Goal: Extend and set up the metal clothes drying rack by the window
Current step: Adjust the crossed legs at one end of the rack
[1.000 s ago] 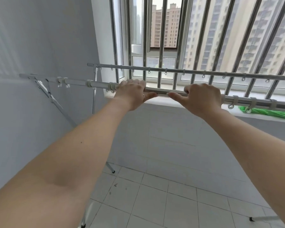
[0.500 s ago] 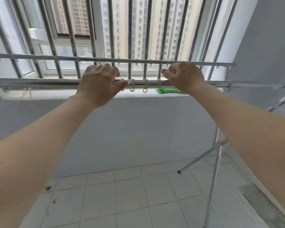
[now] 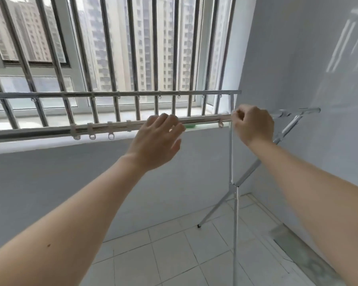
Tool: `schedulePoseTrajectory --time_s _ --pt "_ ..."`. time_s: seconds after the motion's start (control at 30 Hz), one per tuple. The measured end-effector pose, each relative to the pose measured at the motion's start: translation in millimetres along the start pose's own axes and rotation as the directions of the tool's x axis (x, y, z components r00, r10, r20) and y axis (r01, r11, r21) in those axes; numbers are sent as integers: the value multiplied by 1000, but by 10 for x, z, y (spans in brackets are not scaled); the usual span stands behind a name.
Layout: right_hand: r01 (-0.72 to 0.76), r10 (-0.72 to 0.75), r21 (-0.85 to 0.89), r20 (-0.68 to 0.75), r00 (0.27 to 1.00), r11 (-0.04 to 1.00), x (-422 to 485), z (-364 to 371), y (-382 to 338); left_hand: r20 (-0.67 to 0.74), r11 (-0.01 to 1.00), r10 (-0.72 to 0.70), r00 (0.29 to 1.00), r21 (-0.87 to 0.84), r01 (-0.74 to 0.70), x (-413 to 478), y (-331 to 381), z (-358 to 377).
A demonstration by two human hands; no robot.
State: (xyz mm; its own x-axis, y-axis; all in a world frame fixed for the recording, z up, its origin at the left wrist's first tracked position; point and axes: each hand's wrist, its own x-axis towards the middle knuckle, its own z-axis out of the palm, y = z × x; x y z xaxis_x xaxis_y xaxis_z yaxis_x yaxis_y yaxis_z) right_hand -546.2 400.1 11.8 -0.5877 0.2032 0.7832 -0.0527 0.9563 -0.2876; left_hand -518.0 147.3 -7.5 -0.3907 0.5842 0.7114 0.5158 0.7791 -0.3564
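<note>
Extension step: near rail (image 3: 50, 132) gripped by right hand (image 3: 253, 125) at 2 o'clock; left hand (image 3: 155, 141) released, loosely spread; outward pull judged next.

drying rack (image 3: 112, 129) before window (image 3: 112, 48), hands (image 3: 155, 141) seemingly on rail

One drying rack (image 3: 234, 182) with two horizontal rails (image 3: 39, 132); two hands (image 3: 155, 143); five white hook clips (image 3: 92, 132) show on the near rail; one green item (image 3: 190, 126) on the window sill.
</note>
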Motion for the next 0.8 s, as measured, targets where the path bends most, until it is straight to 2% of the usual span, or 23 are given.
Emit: schedulePoseTrajectory --time_s 0.13,0.23,0.37,0.53,0.8 --pt "-120 123 -68 36 992 990 -49 -60 616 -2 989 139 990 -53 -139 350 478 279" --pt "-189 197 -90 85 977 978 -34 -75 1078 23 983 166 986 -83 -164 740 881 520" --pt "-264 277 -105 141 950 959 10 -78 1574 19 986 109 994 -125 -106 1273 1347 795" --pt "-370 390 -127 241 889 920 -26 59 2057 183 988 8 983 -153 20 1838 1766 1163" --pt "-535 536 -104 333 776 838 91 600 2586 381 988 -41 924 -119 93 2739 2040 1643"
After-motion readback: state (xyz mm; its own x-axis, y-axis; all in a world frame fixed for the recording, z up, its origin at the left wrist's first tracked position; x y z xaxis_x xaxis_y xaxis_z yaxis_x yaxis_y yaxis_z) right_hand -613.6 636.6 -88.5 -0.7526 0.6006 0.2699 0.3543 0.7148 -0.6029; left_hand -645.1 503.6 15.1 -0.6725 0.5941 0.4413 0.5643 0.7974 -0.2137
